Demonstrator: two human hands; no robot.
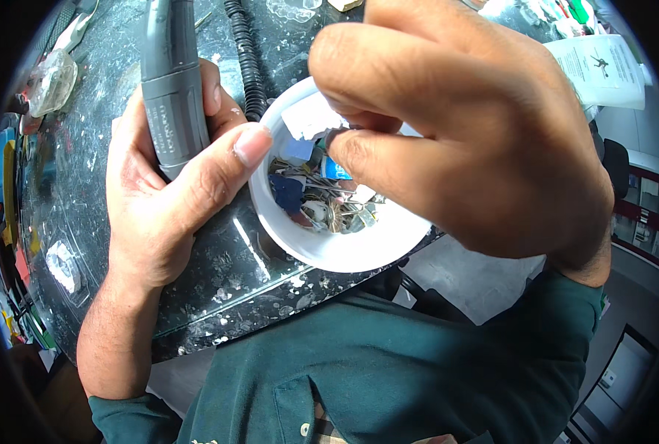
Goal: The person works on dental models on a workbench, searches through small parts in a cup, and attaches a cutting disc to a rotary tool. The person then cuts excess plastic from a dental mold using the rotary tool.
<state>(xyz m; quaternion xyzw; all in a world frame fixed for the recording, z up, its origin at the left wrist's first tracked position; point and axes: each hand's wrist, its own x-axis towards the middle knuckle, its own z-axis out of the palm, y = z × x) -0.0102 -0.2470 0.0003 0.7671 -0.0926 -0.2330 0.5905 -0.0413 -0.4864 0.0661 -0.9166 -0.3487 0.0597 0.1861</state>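
My left hand (163, 200) is wrapped round a dark grey rotary handpiece (173, 111), held upright at the left of a white plastic tub (366, 253). Its thumb tip meets the tub's rim. Inside the tub lie thin metal burs (322, 177), blue scraps and other small bits. Over the tub's right side hangs my right hand (470, 133), fingers curled in a pinch. A white jagged piece (307, 118) shows beside its fingertips; whether they grip it or something else is hidden.
A black coiled cord (246, 59) runs beyond the handpiece. The dark tabletop (226, 296) is speckled with white residue, its front edge close to my body. A clear plastic piece (52, 83) lies far left; a translucent printed container (596, 74) stands far right.
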